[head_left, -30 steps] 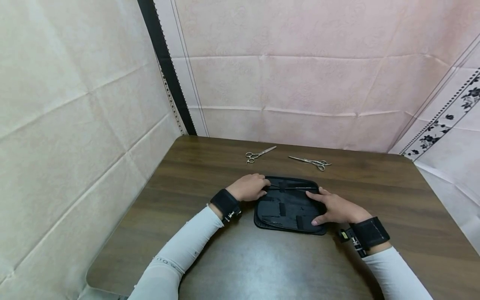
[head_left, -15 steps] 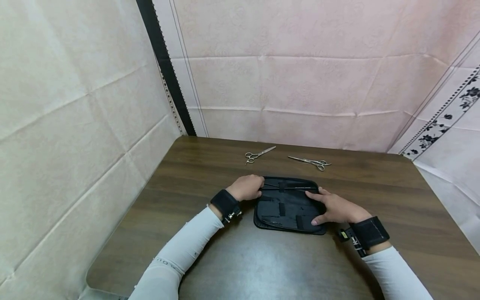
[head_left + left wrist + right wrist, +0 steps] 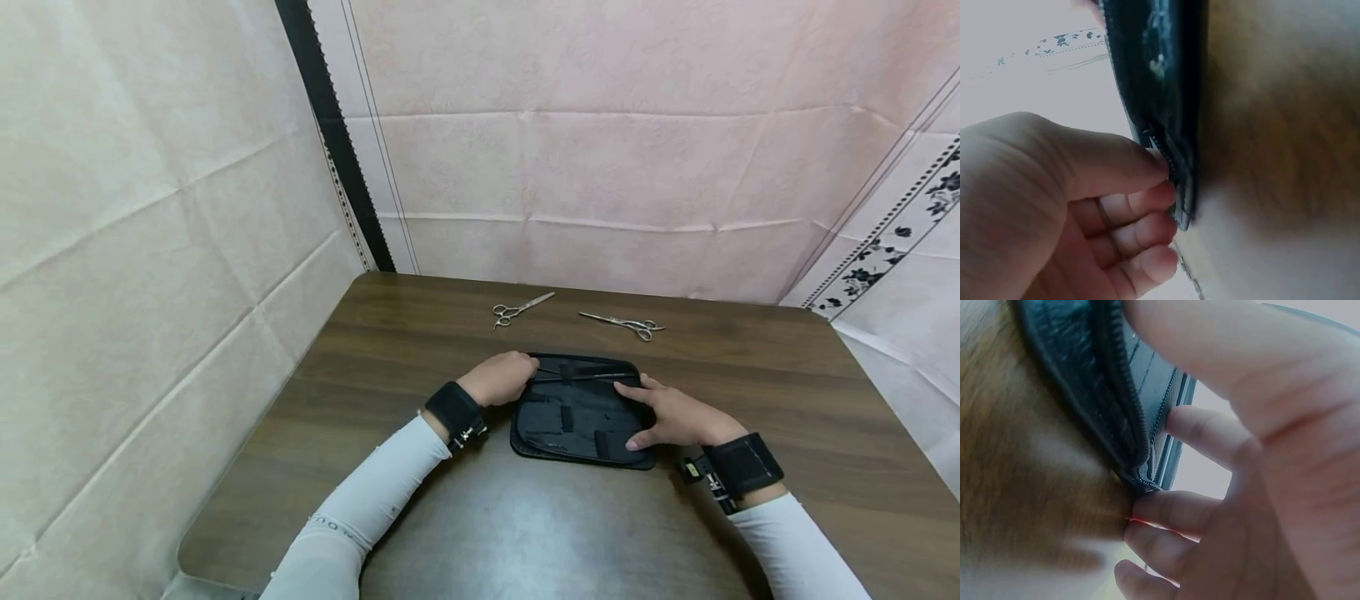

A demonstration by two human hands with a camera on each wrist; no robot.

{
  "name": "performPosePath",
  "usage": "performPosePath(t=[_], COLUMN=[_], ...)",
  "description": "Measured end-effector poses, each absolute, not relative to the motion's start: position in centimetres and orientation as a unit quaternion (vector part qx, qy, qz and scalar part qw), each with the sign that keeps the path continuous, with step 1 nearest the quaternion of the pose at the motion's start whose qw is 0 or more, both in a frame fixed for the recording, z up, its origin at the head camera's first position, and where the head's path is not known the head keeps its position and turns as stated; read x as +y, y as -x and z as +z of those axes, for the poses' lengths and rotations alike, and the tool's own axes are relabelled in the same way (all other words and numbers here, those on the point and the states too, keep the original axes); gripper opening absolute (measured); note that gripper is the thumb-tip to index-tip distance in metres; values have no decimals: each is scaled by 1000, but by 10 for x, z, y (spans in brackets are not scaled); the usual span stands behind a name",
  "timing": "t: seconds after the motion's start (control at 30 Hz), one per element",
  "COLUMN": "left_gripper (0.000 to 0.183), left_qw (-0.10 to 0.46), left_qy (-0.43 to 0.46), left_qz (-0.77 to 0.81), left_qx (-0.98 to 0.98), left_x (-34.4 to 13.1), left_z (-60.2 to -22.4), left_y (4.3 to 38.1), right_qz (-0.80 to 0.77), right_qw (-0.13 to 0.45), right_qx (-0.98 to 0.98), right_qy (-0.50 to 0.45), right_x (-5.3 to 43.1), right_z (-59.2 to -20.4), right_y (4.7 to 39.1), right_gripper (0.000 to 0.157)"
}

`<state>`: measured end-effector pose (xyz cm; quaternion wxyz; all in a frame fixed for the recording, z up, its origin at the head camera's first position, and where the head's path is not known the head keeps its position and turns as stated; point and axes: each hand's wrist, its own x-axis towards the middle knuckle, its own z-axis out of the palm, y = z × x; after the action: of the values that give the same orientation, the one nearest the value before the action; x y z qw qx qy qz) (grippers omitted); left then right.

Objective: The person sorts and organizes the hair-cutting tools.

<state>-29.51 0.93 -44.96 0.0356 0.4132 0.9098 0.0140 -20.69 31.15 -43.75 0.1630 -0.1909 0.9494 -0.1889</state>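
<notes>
A black zip case (image 3: 581,421) lies unzipped on the wooden table, its inside with elastic loops facing up. A thin dark rod-like tool (image 3: 607,376) lies along its far part under a loop. At the far left corner my left hand (image 3: 501,377) pinches the case's zipped edge between thumb and fingers; in the left wrist view the thumb (image 3: 1104,159) presses beside the zipper teeth. My right hand (image 3: 678,417) rests on the case's right edge, fingers spread, thumb and index finger on the inside. In the right wrist view other fingers (image 3: 1179,509) touch its outer corner.
Two pairs of scissors, one on the left (image 3: 517,310) and one on the right (image 3: 626,324), lie behind the case. The brown table (image 3: 360,358) meets cloth-covered walls (image 3: 600,167) at the back and left.
My left hand has shifted slightly at the case's far left corner, its fingers drawing in. The right hand, the case and the scissors stay almost where they were.
</notes>
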Motion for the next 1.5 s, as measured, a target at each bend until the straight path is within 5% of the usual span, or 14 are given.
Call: performPosePath(t=[0.8,1.2,1.5], left_gripper=[14,33,31], left_qw=[24,63,21], left_qy=[-342,-328,-345], left_qz=[79,145,103], left_qx=[936,931,933], left_x=[10,9,10], left_z=[-447,-443,-442], left_y=[288,287,281], right_qz=[-189,-190,-214], right_qw=[179,179,170], right_qx=[948,948,942], right_qy=[181,181,193], right_x=[313,315,322], right_z=[-436,-437,-428], right_y=[212,212,211], right_gripper=[100,100,90])
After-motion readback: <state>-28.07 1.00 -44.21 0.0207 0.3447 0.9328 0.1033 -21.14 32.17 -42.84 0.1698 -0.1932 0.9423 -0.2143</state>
